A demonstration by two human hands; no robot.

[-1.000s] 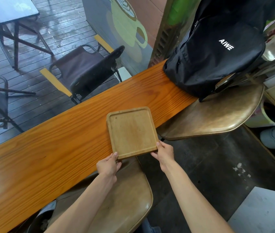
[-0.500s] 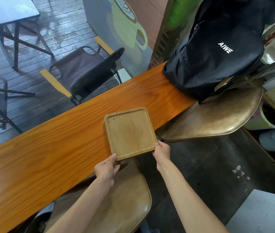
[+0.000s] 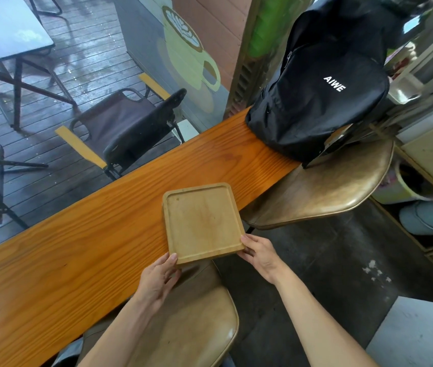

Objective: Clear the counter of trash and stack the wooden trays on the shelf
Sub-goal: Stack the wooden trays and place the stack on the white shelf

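Note:
A square wooden tray with a raised rim lies on the orange wooden counter, its near edge overhanging the counter's front edge. My left hand grips the tray's near left corner, thumb on top. My right hand holds the near right corner. The tray is empty. No trash shows on the counter.
A black backpack stands on the counter's right end. Two brown stool seats sit below the counter: one under my arms, one to the right. Beyond the counter are a dark folding chair and a table on wet decking.
Both hands have closed on the tray's near corners and drawn it slightly toward me, so its near edge now overhangs the counter's front edge.

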